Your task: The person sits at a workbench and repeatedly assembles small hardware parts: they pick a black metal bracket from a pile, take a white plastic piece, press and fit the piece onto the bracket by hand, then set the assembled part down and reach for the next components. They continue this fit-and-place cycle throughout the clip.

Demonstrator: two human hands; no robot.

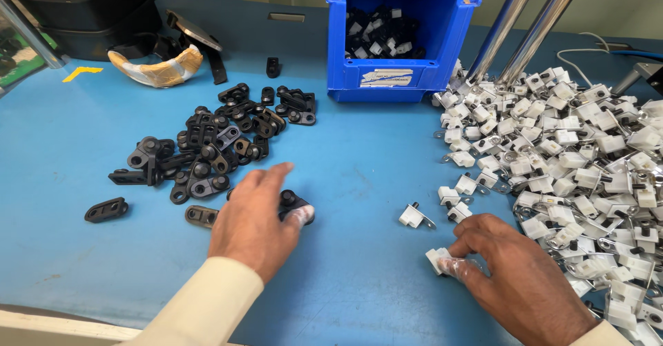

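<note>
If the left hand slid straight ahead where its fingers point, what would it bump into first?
The left hand points up and slightly right. It already touches a black plastic part by its fingertips. Past that, the blue table looks bare until the blue bin, though depth is hard to judge.

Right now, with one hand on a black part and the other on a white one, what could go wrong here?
1. The white pile sprawls loose beside the right hand; a sweep of the wrist could knock pieces out of it.
2. The left hand covers most of its black part, so the grip may be poor and the part could slip.
3. Stray white parts lie between the hands and might get mixed into the black pile.
</note>
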